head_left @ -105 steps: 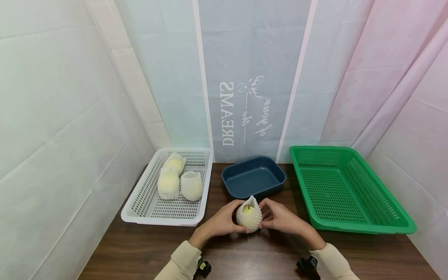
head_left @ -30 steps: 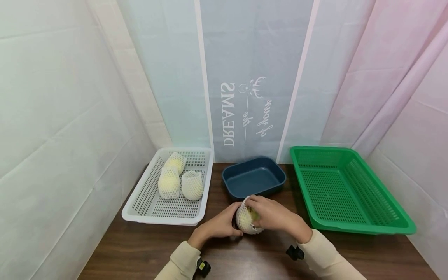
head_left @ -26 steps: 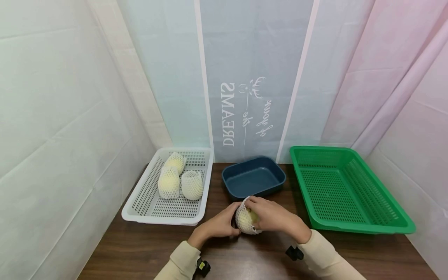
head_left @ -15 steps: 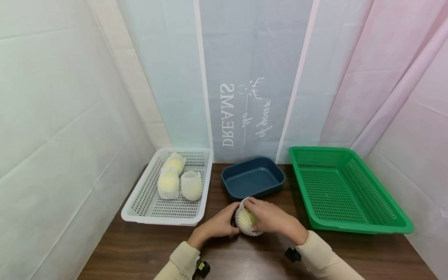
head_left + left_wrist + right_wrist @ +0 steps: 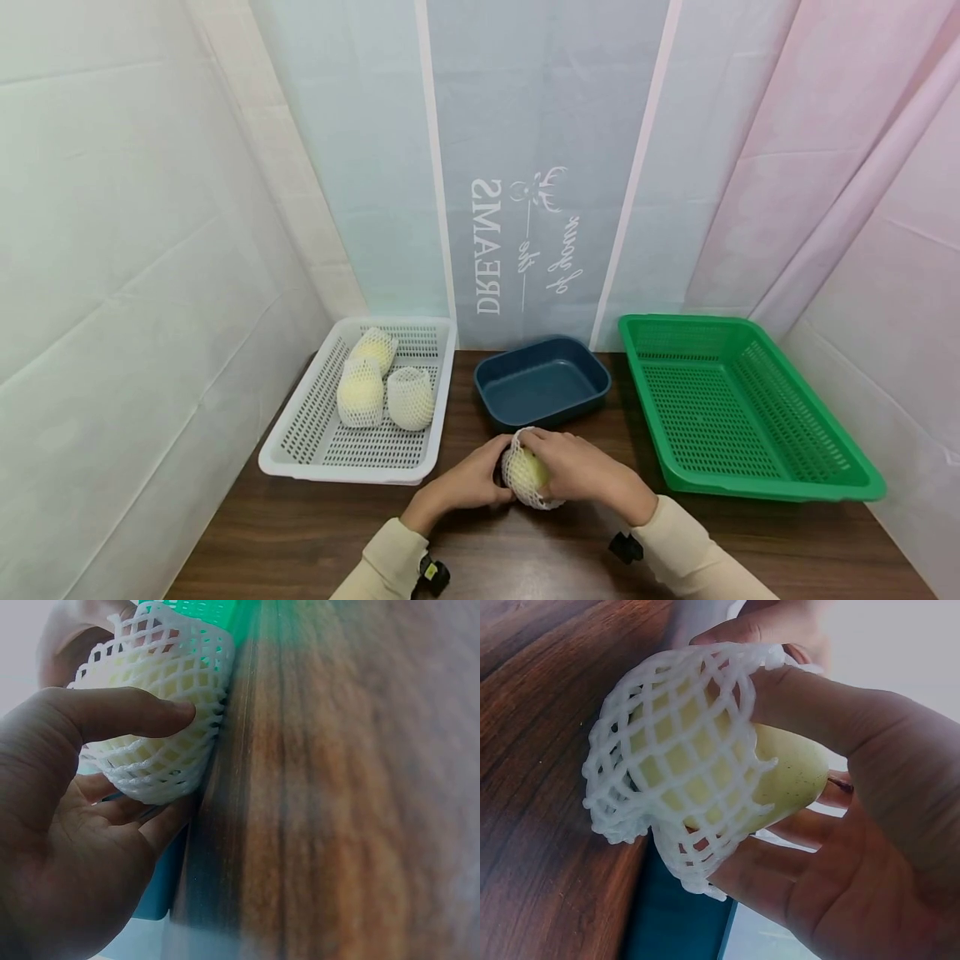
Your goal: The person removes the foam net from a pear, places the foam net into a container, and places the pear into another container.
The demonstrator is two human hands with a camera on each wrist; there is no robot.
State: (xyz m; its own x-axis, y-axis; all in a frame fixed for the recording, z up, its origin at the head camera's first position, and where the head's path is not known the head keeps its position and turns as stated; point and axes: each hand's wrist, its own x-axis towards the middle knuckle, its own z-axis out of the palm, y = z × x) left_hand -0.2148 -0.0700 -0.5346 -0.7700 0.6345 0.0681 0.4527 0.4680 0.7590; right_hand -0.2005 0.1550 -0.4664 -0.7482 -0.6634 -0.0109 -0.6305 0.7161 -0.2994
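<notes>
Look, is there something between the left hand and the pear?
Yes, the white foam net is. It wraps most of the pear, and the left hand has its thumb on the outside of it. The right hand has its thumb tucked under the edge.

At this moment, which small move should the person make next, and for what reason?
Probably the right hand should ease the pear out of the foam net while the left hand steadies the net. The pear's stem end is bare, the right thumb seems to reach under the net's edge, and the left thumb rests on the net, but mesh covers much of the fruit.
</notes>
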